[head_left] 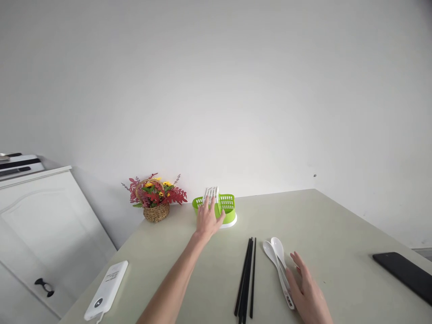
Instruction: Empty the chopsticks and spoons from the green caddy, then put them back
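On the pale grey-green tabletop (330,225), toward its far edge by the wall, we find a lime-green slotted plastic cutlery holder (225,208) standing on a white base. We note the left hand (208,219) reaching out to it at arm's length; its fingers are spread and laid against the holder's near left side, with the thumb against the green wall. A white ribbed plastic piece (211,193) stands at the holder's top just above those fingertips; we cannot tell whether the fingers touch it.

Nearer to us, the right hand (308,292) rests flat on the table, fingers loosely apart, gripping nothing. Its fingertips lie against the handles of two white plastic soup spoons (277,257), which lie side by side, bowls pointing away. Just left of the spoons lies a bundle of long black chopsticks (246,279), clear of both hands.

Elsewhere we record a small woven basket of red and yellow artificial flowers (155,197) left of the holder, a white power bank (107,290) at the table's near left, and a black phone (403,272) at the right edge.
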Demonstrator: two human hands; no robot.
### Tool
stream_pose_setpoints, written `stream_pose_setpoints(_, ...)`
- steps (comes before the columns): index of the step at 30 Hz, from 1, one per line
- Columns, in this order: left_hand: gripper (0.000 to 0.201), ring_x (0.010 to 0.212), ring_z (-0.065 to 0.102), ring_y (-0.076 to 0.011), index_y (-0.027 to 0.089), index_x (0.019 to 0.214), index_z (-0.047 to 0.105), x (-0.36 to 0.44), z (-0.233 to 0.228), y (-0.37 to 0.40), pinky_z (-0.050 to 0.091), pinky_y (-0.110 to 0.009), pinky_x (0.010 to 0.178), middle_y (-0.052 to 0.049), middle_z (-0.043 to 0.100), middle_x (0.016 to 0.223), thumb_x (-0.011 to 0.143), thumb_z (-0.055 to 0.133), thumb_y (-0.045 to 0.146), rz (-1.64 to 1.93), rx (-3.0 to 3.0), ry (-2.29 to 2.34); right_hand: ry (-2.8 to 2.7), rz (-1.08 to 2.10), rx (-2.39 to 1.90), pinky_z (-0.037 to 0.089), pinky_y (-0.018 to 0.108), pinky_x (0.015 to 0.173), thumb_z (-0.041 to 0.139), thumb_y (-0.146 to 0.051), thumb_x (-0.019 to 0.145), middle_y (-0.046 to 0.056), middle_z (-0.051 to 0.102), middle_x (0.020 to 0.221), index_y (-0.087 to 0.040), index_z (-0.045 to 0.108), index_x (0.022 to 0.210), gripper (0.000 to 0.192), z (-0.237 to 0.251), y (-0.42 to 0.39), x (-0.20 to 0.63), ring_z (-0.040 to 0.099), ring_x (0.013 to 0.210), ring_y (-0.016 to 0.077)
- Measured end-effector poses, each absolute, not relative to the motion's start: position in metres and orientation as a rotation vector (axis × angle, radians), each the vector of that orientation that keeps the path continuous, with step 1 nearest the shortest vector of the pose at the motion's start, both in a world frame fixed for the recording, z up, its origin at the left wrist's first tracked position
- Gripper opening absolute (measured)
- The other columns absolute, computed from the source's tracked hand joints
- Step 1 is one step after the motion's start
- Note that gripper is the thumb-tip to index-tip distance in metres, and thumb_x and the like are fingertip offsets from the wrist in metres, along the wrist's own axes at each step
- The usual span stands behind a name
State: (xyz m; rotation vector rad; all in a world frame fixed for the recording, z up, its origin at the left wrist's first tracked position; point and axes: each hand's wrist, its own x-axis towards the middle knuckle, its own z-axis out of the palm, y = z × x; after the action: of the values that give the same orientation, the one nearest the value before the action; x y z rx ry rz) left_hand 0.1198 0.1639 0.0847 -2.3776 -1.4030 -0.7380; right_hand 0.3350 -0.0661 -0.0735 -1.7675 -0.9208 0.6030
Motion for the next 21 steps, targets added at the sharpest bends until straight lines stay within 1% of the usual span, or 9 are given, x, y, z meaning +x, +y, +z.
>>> stream_pose_setpoints(4,0.065,0.140,0.049,-0.0375,0.015,0.151,0.043,0.166,0.077,0.145,0.043,-0.055,0.114,-0.021,0.041,0.159,0.095,0.051,0.047,-0.807,-2.420,-1.290,-0.892,0.585,-1.742,0.051,0.048,0.101,0.036,-0.068,0.094,0.010,0.047,0.158,-0.030,0.036,0.154,0.071,-0.073,-0.065,0.333,0.049,0.141,0.0335)
stream_pose_setpoints(9,0.058,0.132,0.057,-0.0352,0.020,0.149,0.046,0.214,0.072,0.120,0.048,-0.054,0.110,-0.017,0.046,0.156,0.097,0.049,0.044,-0.904,-2.505,-1.144,-0.930,0.545,-1.728,0.051,0.044,0.100,0.037,-0.063,0.096,0.010,0.051,0.154,-0.029,0.038,0.151,0.065,-0.074,-0.066,0.334,0.050,0.140,0.0318)
stream_pose_setpoints(13,0.053,0.116,0.066,-0.0355,0.022,0.146,0.050,0.241,0.074,0.110,0.053,-0.056,0.100,-0.017,0.050,0.153,0.097,0.048,0.043,-0.945,-2.577,-1.102,-0.951,0.552,-1.724,0.047,0.047,0.106,0.038,-0.061,0.096,0.010,0.049,0.156,-0.028,0.039,0.151,0.064,-0.073,-0.066,0.336,0.045,0.144,0.0323)
stream_pose_setpoints(15,0.052,0.116,0.067,-0.0343,0.024,0.147,0.048,0.247,0.075,0.107,0.054,-0.055,0.099,-0.016,0.048,0.155,0.100,0.044,0.043,-0.959,-2.627,-1.079,-0.952,0.554,-1.717,0.045,0.048,0.108,0.038,-0.060,0.096,0.010,0.049,0.156,-0.027,0.039,0.150,0.064,-0.073,-0.066,0.336,0.044,0.144,0.0325)
stream_pose_setpoints(17,0.052,0.127,0.061,-0.0332,0.025,0.152,0.041,0.246,0.073,0.102,0.051,-0.055,0.105,-0.015,0.045,0.158,0.103,0.038,0.041,-0.985,-2.684,-1.039,-0.950,0.546,-1.707,0.045,0.047,0.108,0.040,-0.060,0.095,0.011,0.051,0.154,-0.026,0.041,0.149,0.064,-0.073,-0.066,0.336,0.046,0.142,0.0325)
stream_pose_setpoints(20,0.057,0.147,0.041,-0.0295,0.024,0.159,0.025,0.229,0.064,0.087,0.039,-0.055,0.118,-0.013,0.039,0.162,0.104,0.036,0.031,-1.079,-2.733,-0.941,-0.949,0.532,-1.699,0.047,0.045,0.105,0.041,-0.059,0.095,0.010,0.053,0.152,-0.026,0.043,0.148,0.063,-0.074,-0.065,0.336,0.048,0.141,0.0320)
stream_pose_setpoints(21,0.058,0.150,0.036,-0.0283,0.023,0.159,0.023,0.220,0.058,0.080,0.036,-0.054,0.121,-0.013,0.039,0.161,0.103,0.036,0.028,-1.125,-2.732,-0.919,-0.949,0.533,-1.701,0.048,0.044,0.103,0.041,-0.059,0.094,0.010,0.053,0.152,-0.026,0.043,0.148,0.063,-0.074,-0.065,0.336,0.049,0.140,0.0319)
